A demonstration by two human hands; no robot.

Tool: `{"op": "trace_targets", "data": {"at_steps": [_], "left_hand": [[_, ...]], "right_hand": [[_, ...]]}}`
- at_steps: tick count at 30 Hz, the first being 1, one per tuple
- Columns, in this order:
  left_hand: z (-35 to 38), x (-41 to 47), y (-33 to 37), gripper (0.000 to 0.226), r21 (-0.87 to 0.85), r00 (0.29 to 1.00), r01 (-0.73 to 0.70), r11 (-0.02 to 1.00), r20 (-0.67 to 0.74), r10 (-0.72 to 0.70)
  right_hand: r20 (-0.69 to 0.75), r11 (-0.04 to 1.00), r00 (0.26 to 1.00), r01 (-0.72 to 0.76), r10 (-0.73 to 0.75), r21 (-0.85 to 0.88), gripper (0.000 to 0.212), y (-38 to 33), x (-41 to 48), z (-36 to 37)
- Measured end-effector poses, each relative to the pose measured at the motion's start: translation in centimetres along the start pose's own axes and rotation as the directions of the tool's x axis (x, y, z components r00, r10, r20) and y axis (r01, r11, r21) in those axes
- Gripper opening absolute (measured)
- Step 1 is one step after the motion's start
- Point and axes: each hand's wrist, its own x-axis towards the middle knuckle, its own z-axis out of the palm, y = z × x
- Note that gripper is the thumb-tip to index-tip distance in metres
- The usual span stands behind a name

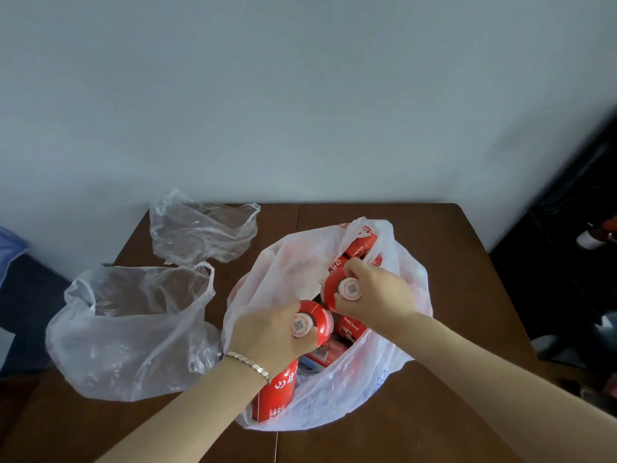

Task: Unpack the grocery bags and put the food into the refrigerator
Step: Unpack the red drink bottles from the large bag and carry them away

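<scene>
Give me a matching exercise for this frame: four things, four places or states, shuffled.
Things:
1. left hand
2. right hand
3. white bag
4. nearer clear bag

States:
A. slumped at the table's left edge
B. grips the farther red bottle
C. bracelet on its wrist, grips the nearer red bottle
D. open at the top, both hands at its mouth

Pairs: 1-C, 2-B, 3-D, 4-A

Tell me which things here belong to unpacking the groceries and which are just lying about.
Job: white grocery bag; left hand gripping near red bottle; right hand gripping far red bottle; other red bottles inside the bag.
Lying about: near clear bag; far clear bag, both on the table.
</scene>
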Motion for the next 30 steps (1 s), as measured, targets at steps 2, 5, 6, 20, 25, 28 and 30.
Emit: {"op": "trace_targets", "data": {"at_steps": [2,5,6,20,25,28,30], "left_hand": [[-2.1,-1.0,-0.1,0.051,-0.041,0.999,-0.009,0.999,-0.041,0.007],[-5.7,-2.6,0.2,0.046,-0.060,0.995,-0.059,0.996,-0.085,0.054],[-6.7,-3.0,0.3,0.043,-0.052,0.991,-0.086,0.995,-0.105,0.080],[-10.5,-11.1,7.7,0.042,0.102,0.636,-0.757,0.645,-0.105,0.764],[-10.2,-18.2,15.8,0.041,0.185,0.302,-0.927,0.325,-0.141,0.943],[-9.0,-23.7,21.3,0.054,0.211,0.117,-0.966,0.150,-0.159,0.980],[-8.1,-28.1,24.9,0.056,0.214,0.022,-0.975,0.054,-0.149,0.989]], "right_hand": [[-0.072,0.995,0.997,-0.026,0.033,0.094,0.026,-1.0,-1.9,-2.4],[-0.156,0.992,0.984,-0.071,0.086,0.104,0.021,-2.6,-4.8,-5.8],[-0.167,0.994,0.981,-0.085,0.096,0.074,0.022,-3.1,-5.9,-6.6],[-0.417,0.772,0.679,-0.629,0.604,0.095,0.024,-8.6,-29.0,-7.4],[-0.533,0.568,0.389,-0.793,0.751,0.220,0.031,-10.0,-40.6,-6.7],[-0.535,0.431,0.222,-0.850,0.815,0.304,0.029,-10.9,-48.5,-6.5],[-0.551,0.348,0.099,-0.862,0.829,0.369,0.029,-11.7,-54.0,-6.3]]}}
